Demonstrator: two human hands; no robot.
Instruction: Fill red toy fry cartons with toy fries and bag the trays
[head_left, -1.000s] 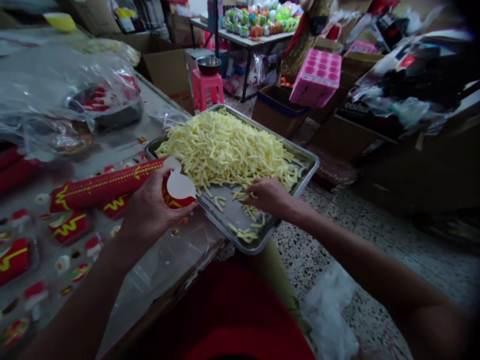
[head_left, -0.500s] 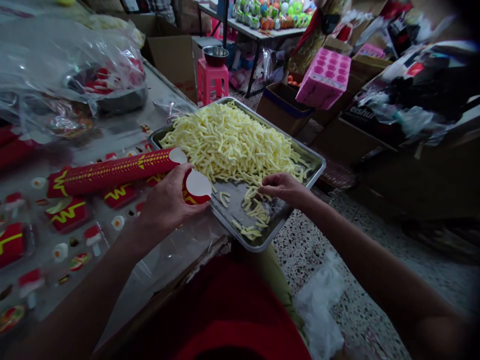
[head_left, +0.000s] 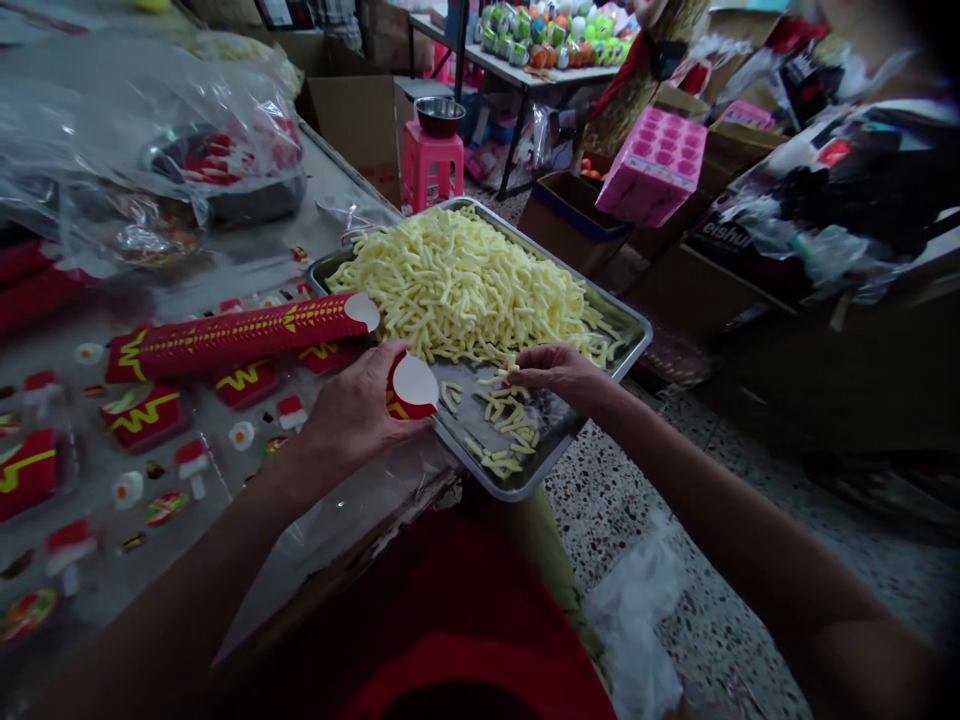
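In the head view my left hand (head_left: 352, 405) is closed around a red fry carton (head_left: 415, 386) with a white inner face, holding it at the tray's left edge. My right hand (head_left: 561, 376) pinches pale yellow french fries at its fingertips, low over the tray; how many is hidden. A large heap of fries (head_left: 465, 285) fills the far part of the metal tray (head_left: 520, 489), and several loose ones (head_left: 510, 415) lie near its front. Left of the tray, a long nested stack of red cartons (head_left: 240, 335) lies on its side.
Small red-and-yellow packs (head_left: 146, 415) lie under clear plastic on the table at left. Behind them, a plastic bag covers a metal bowl (head_left: 255, 200). A pink stool (head_left: 433, 160) carries another bowl. Cardboard boxes and a pink box (head_left: 652, 165) stand at the right.
My left hand has shifted slightly right with the carton, closer over the tray's edge. My right hand has moved slightly left, its fingertips still pinched. The view has shifted a little.
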